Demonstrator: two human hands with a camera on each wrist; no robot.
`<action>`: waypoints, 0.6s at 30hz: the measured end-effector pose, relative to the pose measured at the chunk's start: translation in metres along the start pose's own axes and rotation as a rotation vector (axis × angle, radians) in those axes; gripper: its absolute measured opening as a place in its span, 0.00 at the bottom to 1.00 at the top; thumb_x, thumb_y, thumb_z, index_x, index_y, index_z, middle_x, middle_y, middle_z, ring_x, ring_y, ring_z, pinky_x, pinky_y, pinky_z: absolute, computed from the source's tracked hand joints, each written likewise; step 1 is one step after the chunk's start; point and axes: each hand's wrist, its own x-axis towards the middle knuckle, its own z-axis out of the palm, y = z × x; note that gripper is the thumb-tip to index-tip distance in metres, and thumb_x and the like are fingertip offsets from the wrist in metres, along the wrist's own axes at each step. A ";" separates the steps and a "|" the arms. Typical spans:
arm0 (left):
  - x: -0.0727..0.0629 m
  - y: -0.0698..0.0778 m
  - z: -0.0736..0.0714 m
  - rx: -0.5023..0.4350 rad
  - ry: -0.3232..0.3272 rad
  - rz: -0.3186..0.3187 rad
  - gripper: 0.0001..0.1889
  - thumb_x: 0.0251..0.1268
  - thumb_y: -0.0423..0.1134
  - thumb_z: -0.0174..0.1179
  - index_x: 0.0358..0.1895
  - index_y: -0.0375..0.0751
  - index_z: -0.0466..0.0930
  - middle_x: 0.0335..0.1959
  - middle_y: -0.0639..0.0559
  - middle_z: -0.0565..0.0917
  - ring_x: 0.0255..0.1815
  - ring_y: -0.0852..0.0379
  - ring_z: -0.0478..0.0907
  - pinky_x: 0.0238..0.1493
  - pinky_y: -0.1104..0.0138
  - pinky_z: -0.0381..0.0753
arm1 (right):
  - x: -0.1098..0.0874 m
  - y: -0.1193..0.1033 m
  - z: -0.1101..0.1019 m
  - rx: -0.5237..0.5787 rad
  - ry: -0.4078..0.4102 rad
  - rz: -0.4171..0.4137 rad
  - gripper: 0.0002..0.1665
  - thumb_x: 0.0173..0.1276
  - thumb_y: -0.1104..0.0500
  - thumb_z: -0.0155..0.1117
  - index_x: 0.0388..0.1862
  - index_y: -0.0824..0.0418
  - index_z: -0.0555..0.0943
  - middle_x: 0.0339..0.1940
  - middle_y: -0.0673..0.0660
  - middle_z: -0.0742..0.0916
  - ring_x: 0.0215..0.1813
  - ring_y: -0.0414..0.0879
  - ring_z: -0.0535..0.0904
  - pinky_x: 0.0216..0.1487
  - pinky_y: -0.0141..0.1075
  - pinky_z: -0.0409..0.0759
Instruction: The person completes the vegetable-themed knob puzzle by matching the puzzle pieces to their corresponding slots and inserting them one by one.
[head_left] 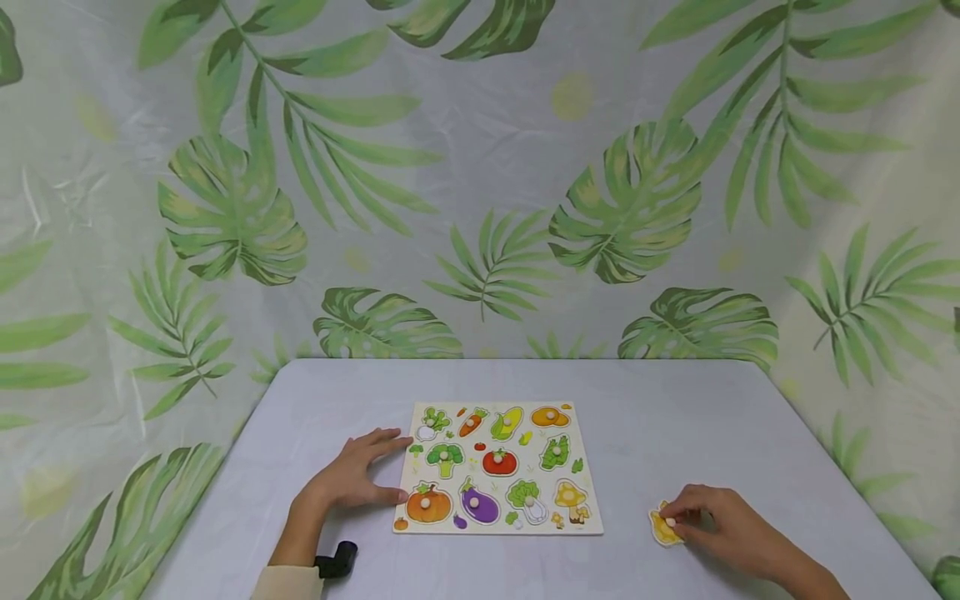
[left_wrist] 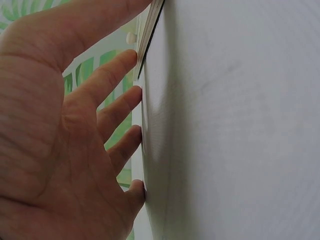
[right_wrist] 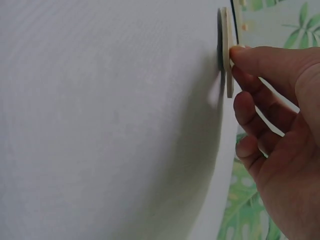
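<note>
A wooden peg puzzle board (head_left: pixel 531 468) with vegetable pictures lies flat on the table. At its left edge rests my left hand (head_left: pixel 352 477), fingers spread, the thumb and index fingertip right at the rim. In the left wrist view the board's edge (left_wrist: pixel 150 35) shows beside the thumb, and the palm is bare. Right of the board, my right hand (head_left: pixel 720 525) pinches the small knob of a yellow puzzle piece (head_left: pixel 662 533) between thumb and fingers. The right wrist view shows this piece (right_wrist: pixel 229 82) edge-on, close over the tabletop, with its other fingers loosely bent.
Knobbed pieces fill the board, among them a pumpkin (head_left: pixel 429 505), an eggplant (head_left: pixel 480 505), a tomato (head_left: pixel 500 463) and a mushroom (head_left: pixel 570 493). A black fitting (head_left: pixel 339 560) sits at the left wrist. Leaf-printed cloth (head_left: pixel 495 167) hangs behind the white table (head_left: pixel 675 417).
</note>
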 end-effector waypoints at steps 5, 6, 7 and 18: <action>0.000 -0.002 0.001 -0.002 0.004 0.004 0.47 0.47 0.62 0.75 0.75 0.55 0.72 0.80 0.45 0.66 0.83 0.33 0.53 0.79 0.29 0.42 | 0.008 -0.007 -0.001 -0.066 0.027 0.088 0.09 0.63 0.61 0.77 0.42 0.52 0.90 0.34 0.37 0.86 0.34 0.28 0.75 0.31 0.28 0.77; 0.000 -0.002 0.001 -0.002 0.004 0.005 0.47 0.47 0.62 0.75 0.75 0.55 0.72 0.80 0.45 0.66 0.83 0.33 0.53 0.79 0.29 0.42 | 0.009 -0.008 -0.001 -0.080 0.038 0.102 0.09 0.63 0.60 0.77 0.42 0.51 0.90 0.33 0.36 0.85 0.34 0.28 0.74 0.31 0.28 0.77; 0.000 -0.002 0.001 -0.003 0.003 0.005 0.47 0.48 0.62 0.75 0.75 0.55 0.72 0.80 0.45 0.66 0.83 0.33 0.53 0.79 0.29 0.42 | 0.011 -0.008 -0.001 -0.094 0.051 0.113 0.09 0.63 0.59 0.77 0.41 0.50 0.90 0.33 0.35 0.85 0.34 0.28 0.74 0.30 0.28 0.76; 0.001 -0.002 0.001 0.003 -0.001 0.007 0.46 0.48 0.62 0.76 0.75 0.55 0.72 0.80 0.45 0.66 0.83 0.33 0.53 0.79 0.29 0.42 | 0.031 -0.023 0.004 -0.173 0.181 0.230 0.06 0.62 0.53 0.78 0.37 0.43 0.89 0.28 0.32 0.81 0.33 0.29 0.72 0.30 0.29 0.73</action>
